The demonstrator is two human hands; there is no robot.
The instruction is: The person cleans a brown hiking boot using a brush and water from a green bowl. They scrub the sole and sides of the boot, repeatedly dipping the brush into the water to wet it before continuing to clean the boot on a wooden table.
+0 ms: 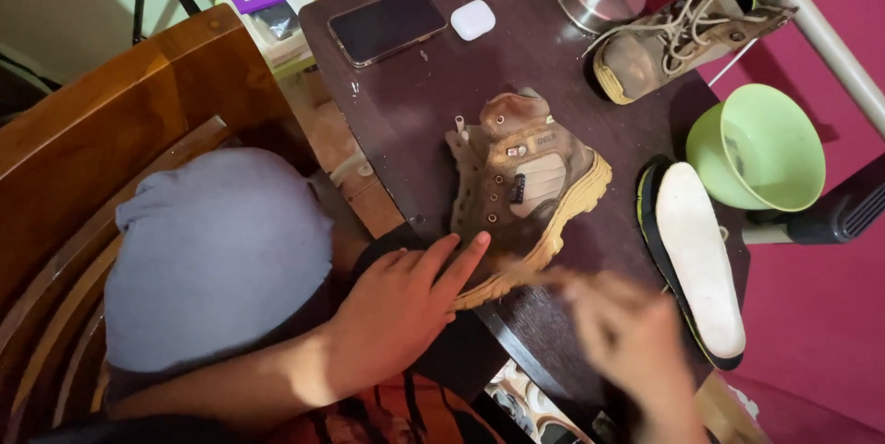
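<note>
Dark wooden table (415,103) with one boot (525,190) lying on its side, unlaced.
Left hand (401,301) rests flat, fingers spread, on the heel end; right hand (627,333) is motion-blurred by the sole — grip can't be told. Laces and insole (701,260) look already out; second boot (682,29) is laced, near a green bowl (756,144) — untouched, by the look of it.

"How many boots are there?"
"Two boots (525,181) (687,24). One insole (701,255), one green bowl (756,144)."
"What else?"
"One phone (387,24), one white earbud case (473,20), two hands (406,301) (627,333)."
</note>
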